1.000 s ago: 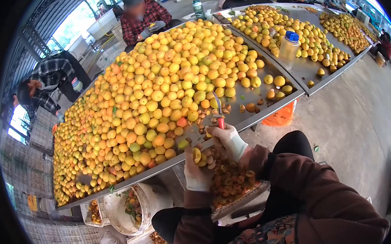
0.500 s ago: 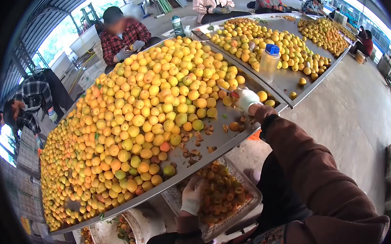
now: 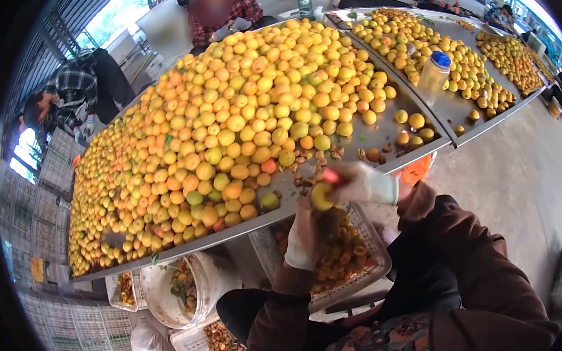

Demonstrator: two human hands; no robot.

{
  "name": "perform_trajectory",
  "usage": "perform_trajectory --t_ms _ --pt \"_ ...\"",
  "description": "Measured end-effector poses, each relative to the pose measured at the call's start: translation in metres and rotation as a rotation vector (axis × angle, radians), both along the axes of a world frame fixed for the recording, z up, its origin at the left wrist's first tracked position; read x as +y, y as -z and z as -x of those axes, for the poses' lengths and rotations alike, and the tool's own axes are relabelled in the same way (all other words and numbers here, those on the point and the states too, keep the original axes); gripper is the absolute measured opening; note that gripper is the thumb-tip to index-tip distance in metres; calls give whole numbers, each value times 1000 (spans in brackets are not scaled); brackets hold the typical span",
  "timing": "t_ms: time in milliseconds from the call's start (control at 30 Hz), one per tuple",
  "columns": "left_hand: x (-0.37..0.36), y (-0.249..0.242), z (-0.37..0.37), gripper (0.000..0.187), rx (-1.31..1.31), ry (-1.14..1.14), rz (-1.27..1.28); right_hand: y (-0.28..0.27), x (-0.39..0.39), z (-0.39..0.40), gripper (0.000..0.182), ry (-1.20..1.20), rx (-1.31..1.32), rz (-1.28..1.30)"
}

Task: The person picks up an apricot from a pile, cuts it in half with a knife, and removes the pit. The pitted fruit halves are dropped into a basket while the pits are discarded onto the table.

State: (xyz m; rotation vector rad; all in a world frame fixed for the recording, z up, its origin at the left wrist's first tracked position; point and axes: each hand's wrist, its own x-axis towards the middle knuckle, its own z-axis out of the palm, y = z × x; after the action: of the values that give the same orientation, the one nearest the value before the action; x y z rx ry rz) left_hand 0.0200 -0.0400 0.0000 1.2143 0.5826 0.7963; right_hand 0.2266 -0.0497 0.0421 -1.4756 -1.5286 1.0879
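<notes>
— One small round yellow-orange apricot (image 3: 321, 195) sits right between the person's gloved hands, just above the shallow plastic crate of cut fruit halves (image 3: 379, 255) and just off the front edge of the long sloped metal sorting table (image 3: 367, 137).

— Which hand has it?

— The left hand in a white glove (image 3: 304, 236) comes up from below and closes its fingers around the fruit. The right hand in a white glove (image 3: 363, 183) is closed on a red-handled knife (image 3: 332, 177), and it meets the fruit from above; the blade itself cannot be made out.

— So the hands are together?

— Yes, touching at the fruit. To split it well, the person would likely keep the fruit steady, follow its seam around the stone, and keep the left fingertips clear of the edge.

— And beyond?

— The heap of yellow and orange apricots (image 3: 233, 115) lies well apart, up the table; loose brown pits (image 3: 308, 159) lie near the hands.
</notes>
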Motion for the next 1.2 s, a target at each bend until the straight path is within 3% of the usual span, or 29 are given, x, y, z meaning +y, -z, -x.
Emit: perform_trajectory --t_ms 67,100,167,233,300,433,767,900,967,1100,1200 --pt "9 -4 8 38 -162 61 404 -6 -18 32 39 68 25 -55" --pt "13 -1 12 38 -160 60 393 -4 -20 35 37 114 91 -98" --pt "15 2 20 39 -428 8 445 -4 -22 41 34 124 199 -79" --pt "15 0 27 42 -408 -30 450 -1 -29 48 32 146 304 -49" --pt "17 0 29 47 -403 -84 422 -3 -35 60 33 -21 539 -88" --pt "18 -5 36 47 -402 73 251 10 -33 67 45 -103 431 4" --pt "18 6 31 55 -288 -20 212 26 -36 75 44 61 238 -138" --pt "21 5 31 55 -68 -110 -43 36 -35 78 43 90 210 -128" --pt "23 6 29 53 -3 -125 -141 55 -27 88 44 182 334 -126" --pt "30 15 30 47 73 -179 -298 52 -26 87 45 143 486 110" --pt "31 6 33 45 199 -187 -463 59 -25 91 42 214 352 -51"
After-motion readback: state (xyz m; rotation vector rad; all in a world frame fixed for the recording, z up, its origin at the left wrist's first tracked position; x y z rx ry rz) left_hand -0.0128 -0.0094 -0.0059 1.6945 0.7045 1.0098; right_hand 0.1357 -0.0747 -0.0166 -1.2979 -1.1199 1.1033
